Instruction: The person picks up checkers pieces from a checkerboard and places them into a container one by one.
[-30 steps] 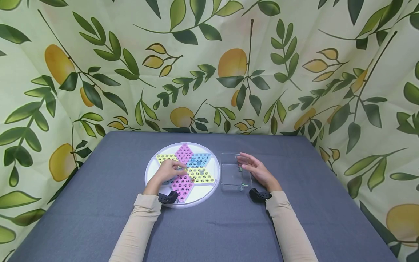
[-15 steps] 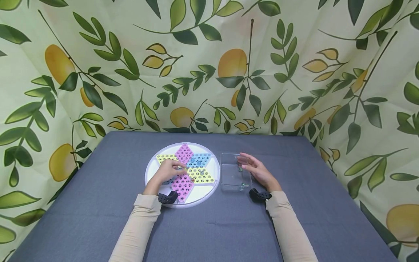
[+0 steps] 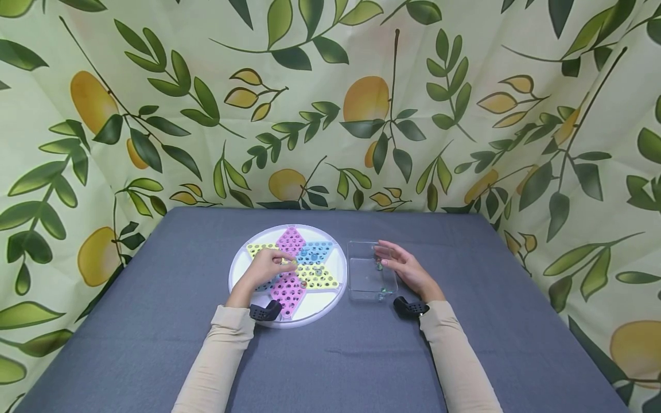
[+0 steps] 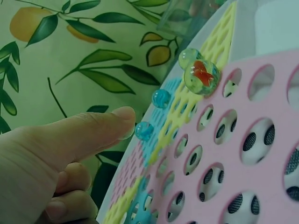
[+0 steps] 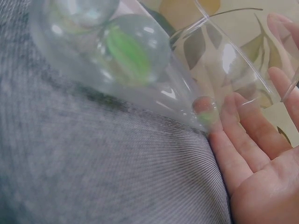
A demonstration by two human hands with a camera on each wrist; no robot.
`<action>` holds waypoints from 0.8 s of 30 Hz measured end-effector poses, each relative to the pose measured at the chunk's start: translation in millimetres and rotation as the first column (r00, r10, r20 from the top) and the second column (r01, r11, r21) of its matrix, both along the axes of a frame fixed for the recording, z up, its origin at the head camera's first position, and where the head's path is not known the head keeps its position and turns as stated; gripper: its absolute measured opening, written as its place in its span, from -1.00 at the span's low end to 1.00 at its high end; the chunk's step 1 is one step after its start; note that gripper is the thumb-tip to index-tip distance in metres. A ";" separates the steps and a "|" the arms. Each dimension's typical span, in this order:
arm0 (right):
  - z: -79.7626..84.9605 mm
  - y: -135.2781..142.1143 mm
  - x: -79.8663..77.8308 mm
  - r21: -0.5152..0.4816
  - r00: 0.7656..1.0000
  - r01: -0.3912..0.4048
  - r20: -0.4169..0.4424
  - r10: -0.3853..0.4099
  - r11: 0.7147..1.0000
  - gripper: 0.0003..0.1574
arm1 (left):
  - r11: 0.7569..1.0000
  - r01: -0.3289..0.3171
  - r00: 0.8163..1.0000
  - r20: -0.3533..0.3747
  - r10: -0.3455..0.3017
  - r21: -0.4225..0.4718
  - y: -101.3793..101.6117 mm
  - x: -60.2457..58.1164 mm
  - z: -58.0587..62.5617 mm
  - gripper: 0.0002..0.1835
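In the head view my left hand (image 3: 264, 269) is over a round white Chinese checkers board (image 3: 238, 258) with a coloured, holed star. Its thumb and index finger pinch a clear marble (image 4: 127, 135), mostly hidden behind a fingertip in the left wrist view. Two blue marbles (image 4: 161, 98) and a marble with an orange-red swirl (image 4: 202, 77) sit on the board. My right hand (image 3: 409, 272) rests against the right side of a clear plastic box (image 3: 369, 294), fingers nearly straight. Inside the box lie a few glass marbles, one with a green swirl (image 5: 128, 49).
Board and box stand side by side on a grey-blue tablecloth (image 3: 330, 367). Behind them hangs a leaf-and-fruit patterned cloth (image 3: 320, 143). A black wrist device (image 3: 265, 311) sits on the left wrist, and a similar wrist device (image 3: 409, 307) on the right.
The left hand's fingertips have shifted very slightly to the right over the board. My right hand stays in place beside the box.
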State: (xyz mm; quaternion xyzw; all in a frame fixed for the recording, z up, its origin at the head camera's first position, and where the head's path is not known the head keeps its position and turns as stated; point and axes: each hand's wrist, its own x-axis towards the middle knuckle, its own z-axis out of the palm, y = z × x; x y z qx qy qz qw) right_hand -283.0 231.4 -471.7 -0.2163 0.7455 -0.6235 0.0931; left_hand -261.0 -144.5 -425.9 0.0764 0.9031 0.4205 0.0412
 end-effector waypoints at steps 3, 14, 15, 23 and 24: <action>0.7 -0.3 -0.1 0.002 1.000 0.012 0.027 -0.012 1.000 -0.26 | 1.000 0.011 1.000 -0.001 -0.011 0.013 0.2 1.0 2.2 -0.68; 3.9 -3.5 0.1 0.000 0.993 0.043 0.107 -0.043 0.999 -0.24 | 0.996 0.072 0.997 -0.033 -0.071 0.049 4.8 1.3 5.6 -0.69; 4.3 -3.8 0.4 -0.002 0.993 0.045 0.112 -0.044 0.999 -0.23 | 0.995 0.081 0.996 -0.034 -0.079 0.057 5.6 1.3 5.7 -0.69; 3.4 -2.3 0.3 -0.022 0.996 0.022 0.092 -0.020 1.000 -0.18 | 0.989 0.105 0.994 -0.033 -0.102 0.102 14.3 2.0 8.2 -0.70; 3.1 -2.1 0.1 -0.025 0.996 0.018 0.088 -0.016 1.000 -0.18 | 0.988 0.106 0.994 -0.030 -0.103 0.108 15.5 2.2 9.0 -0.69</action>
